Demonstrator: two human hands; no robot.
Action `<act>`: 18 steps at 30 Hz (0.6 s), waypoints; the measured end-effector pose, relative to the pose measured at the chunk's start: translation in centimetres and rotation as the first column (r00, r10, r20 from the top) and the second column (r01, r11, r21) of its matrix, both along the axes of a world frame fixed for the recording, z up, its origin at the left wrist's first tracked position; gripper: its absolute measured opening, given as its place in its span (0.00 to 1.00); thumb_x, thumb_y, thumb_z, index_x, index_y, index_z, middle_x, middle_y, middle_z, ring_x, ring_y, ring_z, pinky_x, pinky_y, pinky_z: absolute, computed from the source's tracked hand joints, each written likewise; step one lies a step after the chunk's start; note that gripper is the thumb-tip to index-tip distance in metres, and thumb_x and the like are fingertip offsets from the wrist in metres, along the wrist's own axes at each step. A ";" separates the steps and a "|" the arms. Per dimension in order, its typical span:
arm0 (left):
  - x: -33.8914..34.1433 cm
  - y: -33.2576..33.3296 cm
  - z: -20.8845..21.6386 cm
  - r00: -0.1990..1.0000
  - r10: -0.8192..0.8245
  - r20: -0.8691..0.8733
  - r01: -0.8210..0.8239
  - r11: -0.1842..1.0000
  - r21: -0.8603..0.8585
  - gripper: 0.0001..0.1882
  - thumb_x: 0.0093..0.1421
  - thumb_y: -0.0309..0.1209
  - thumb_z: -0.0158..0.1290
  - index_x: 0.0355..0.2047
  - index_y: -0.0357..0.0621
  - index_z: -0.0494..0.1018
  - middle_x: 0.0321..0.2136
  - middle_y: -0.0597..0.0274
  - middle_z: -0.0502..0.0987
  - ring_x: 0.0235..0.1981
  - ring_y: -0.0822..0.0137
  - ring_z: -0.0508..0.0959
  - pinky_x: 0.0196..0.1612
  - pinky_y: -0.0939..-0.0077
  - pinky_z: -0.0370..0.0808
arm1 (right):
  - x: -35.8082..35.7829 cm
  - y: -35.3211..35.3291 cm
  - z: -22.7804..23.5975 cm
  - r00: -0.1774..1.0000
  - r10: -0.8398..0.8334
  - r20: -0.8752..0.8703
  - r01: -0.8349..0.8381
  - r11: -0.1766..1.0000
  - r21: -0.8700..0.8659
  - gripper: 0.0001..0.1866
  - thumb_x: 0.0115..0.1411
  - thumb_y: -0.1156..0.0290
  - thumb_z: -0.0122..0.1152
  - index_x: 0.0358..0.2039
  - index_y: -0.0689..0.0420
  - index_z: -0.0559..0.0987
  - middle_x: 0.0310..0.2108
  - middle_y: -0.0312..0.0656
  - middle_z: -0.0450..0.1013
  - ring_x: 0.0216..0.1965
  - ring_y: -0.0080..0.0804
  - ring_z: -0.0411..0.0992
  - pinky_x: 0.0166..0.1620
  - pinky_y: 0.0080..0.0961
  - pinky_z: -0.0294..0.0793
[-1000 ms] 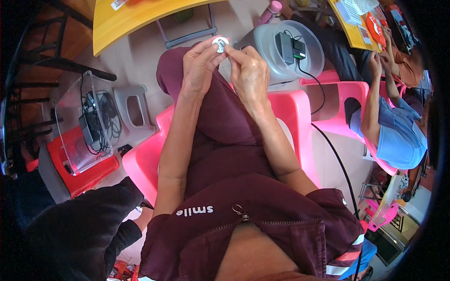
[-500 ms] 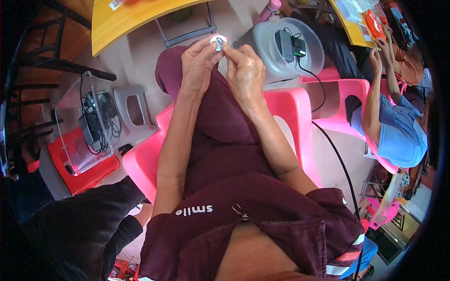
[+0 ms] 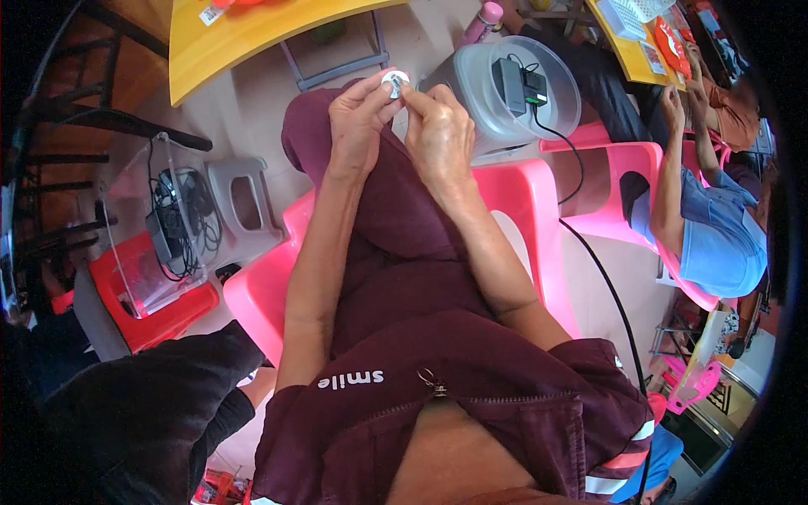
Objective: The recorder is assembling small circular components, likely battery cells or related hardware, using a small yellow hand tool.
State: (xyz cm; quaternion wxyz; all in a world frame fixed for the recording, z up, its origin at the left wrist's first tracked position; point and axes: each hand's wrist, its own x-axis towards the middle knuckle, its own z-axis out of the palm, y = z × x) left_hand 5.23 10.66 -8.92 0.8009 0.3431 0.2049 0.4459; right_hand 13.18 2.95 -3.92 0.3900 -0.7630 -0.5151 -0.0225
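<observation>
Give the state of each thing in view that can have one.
Left hand: pinching the small white disc.
Disc: held up, one face toward the camera.
Right hand: fingers bent, tips at the disc, grip unclear.
Clear tub: holding dark power adapters.
Clear box: on a red stool, black cables loosely coiled inside.
Jacket zipper: open at the neck.
Pink bottle: capped.
</observation>
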 end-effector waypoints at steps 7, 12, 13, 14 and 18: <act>-0.1 0.3 1.0 0.999 -0.053 -0.005 0.053 0.993 -0.107 0.16 0.63 0.28 0.44 0.48 0.29 0.68 0.45 0.45 0.73 0.47 0.60 0.75 0.50 0.70 0.74 | 1.1 -0.6 1.1 1.000 0.005 0.016 -0.003 0.997 -0.081 0.08 0.54 0.73 0.56 0.33 0.54 0.81 0.25 0.50 0.70 0.25 0.52 0.73 0.29 0.44 0.73; -0.1 0.5 0.8 0.997 -0.074 0.016 0.075 0.990 -0.121 0.16 0.64 0.28 0.43 0.48 0.28 0.68 0.45 0.44 0.73 0.47 0.60 0.75 0.51 0.71 0.73 | 1.0 -0.3 0.7 0.999 0.035 0.014 -0.034 0.997 -0.068 0.08 0.53 0.74 0.56 0.33 0.54 0.81 0.25 0.49 0.70 0.24 0.51 0.73 0.28 0.43 0.73; -0.1 0.5 0.8 0.997 -0.075 0.015 0.076 0.990 -0.118 0.16 0.63 0.28 0.43 0.48 0.28 0.68 0.45 0.44 0.73 0.47 0.60 0.75 0.51 0.71 0.73 | 0.9 -0.3 0.7 0.999 0.032 0.014 -0.031 0.997 -0.066 0.08 0.53 0.74 0.56 0.33 0.54 0.81 0.25 0.49 0.70 0.24 0.51 0.73 0.28 0.43 0.73; -0.1 0.4 0.8 0.997 -0.076 0.014 0.077 0.991 -0.113 0.16 0.63 0.28 0.43 0.48 0.28 0.67 0.46 0.44 0.73 0.47 0.60 0.75 0.51 0.71 0.74 | 0.9 -0.2 0.7 0.999 0.030 0.015 -0.029 0.998 -0.063 0.08 0.52 0.74 0.56 0.33 0.55 0.81 0.25 0.48 0.70 0.24 0.50 0.73 0.28 0.43 0.73; -0.1 0.5 0.7 0.998 -0.049 0.026 0.052 0.992 -0.119 0.15 0.62 0.27 0.45 0.46 0.27 0.69 0.41 0.47 0.75 0.43 0.61 0.77 0.49 0.69 0.74 | 0.8 0.1 0.5 0.998 0.040 0.046 -0.038 0.998 -0.044 0.08 0.52 0.75 0.55 0.32 0.54 0.80 0.24 0.48 0.69 0.23 0.50 0.73 0.27 0.43 0.72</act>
